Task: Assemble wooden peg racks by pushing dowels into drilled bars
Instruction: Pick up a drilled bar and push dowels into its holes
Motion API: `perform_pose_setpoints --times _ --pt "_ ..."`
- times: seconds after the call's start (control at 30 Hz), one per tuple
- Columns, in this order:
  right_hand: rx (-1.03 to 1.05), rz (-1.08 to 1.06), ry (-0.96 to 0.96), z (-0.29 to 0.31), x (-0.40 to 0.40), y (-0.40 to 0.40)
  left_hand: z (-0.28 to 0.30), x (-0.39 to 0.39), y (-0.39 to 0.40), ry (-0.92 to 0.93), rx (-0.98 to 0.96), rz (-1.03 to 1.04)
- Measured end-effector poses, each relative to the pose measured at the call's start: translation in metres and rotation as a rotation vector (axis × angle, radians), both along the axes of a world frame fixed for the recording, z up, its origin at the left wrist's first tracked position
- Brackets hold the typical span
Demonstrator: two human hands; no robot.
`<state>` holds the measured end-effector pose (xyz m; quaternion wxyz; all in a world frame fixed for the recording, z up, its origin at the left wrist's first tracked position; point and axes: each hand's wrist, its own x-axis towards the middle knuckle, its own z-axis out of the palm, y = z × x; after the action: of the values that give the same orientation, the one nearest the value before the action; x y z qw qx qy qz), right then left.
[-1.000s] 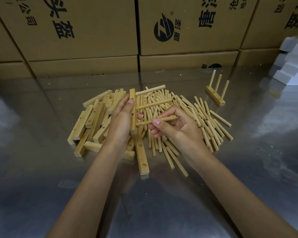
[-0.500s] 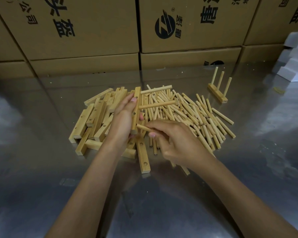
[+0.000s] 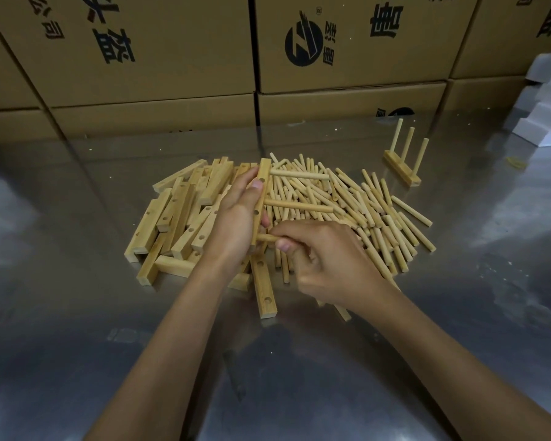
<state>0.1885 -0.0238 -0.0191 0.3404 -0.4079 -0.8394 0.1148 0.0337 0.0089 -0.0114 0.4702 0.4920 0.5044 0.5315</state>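
Right hand [image 3: 328,265] has dropped lower since a second ago, and its dowel [image 3: 267,238] now meets the bar's lowest hole instead of hovering out in the open. Going left to right: loose drilled bars [image 3: 175,214] piled on the metal table [image 3: 61,313], then the left hand [image 3: 236,224] wrapped around the upright bar [image 3: 261,198], two dowels already sticking out of it. Right fingers pinch the third dowel. Dowel pile [image 3: 372,218] next, finished rack [image 3: 403,163] far right.
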Motion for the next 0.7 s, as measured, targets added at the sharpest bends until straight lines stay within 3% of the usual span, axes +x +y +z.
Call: perform_pose_setpoints --times 0.17,0.27,0.37,0.43,0.53,0.6,0.7 --pt "-0.473 0.042 0.267 0.002 -0.002 0.001 -0.001 0.005 0.001 0.101 0.085 -0.023" --pt "-0.542 0.045 0.334 0.001 -0.004 0.0 0.0 0.005 0.0 0.11 0.119 -0.074" --pt "-0.245 -0.005 0.246 -0.004 -0.013 -0.009 0.004 0.001 0.0 -0.013 0.035 -0.152" --pt "0.059 -0.06 0.056 -0.003 -0.018 -0.014 0.01 -0.008 0.0 -0.119 -0.046 -0.238" --pt "0.319 -0.122 -0.175 0.002 -0.018 -0.012 0.02 -0.018 -0.002 -0.233 -0.066 -0.31" --pt "0.397 -0.115 -0.209 0.003 -0.016 -0.009 0.021 -0.014 -0.003 -0.138 -0.054 -0.202" --pt "0.297 -0.081 -0.142 -0.001 -0.015 -0.007 0.014 0.0 -0.004 0.047 0.016 -0.048"
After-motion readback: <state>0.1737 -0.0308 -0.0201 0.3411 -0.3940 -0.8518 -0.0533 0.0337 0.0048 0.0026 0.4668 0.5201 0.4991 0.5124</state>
